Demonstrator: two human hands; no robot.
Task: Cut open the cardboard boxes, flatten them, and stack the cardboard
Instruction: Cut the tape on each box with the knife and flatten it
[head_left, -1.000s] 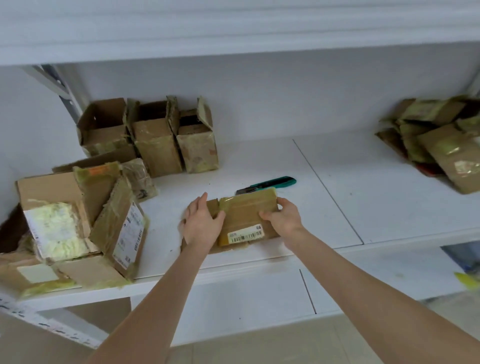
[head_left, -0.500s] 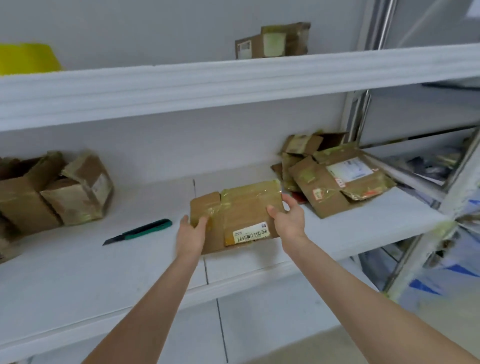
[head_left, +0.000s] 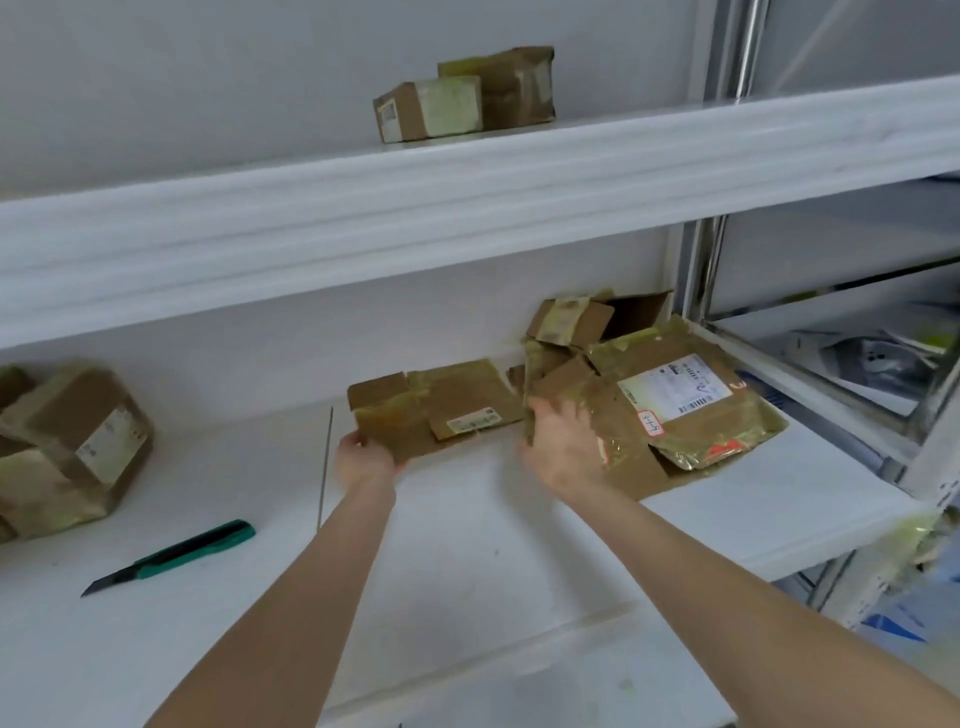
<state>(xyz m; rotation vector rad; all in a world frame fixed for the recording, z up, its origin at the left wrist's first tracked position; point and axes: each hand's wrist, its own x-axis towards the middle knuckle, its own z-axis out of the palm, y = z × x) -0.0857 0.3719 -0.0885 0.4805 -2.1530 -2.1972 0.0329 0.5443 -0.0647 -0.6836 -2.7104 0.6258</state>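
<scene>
Gripping a flattened box (head_left: 441, 410) by its near corner, a person's left hand (head_left: 363, 460) holds it on the shelf (head_left: 467, 545) just left of the stack of flattened cardboard (head_left: 675, 410). The blurred right hand (head_left: 563, 447) spreads against the stack's left edge. Well left of the stack, unflattened boxes (head_left: 72, 447) and the knife (head_left: 171, 556) wait, so much cutting apparently remains.

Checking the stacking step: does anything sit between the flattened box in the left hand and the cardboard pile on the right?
No object does. The flattened box, gripped by the left hand, nearly meets the cardboard pile. Only the blurred right hand is at the pile's near left edge.
</scene>
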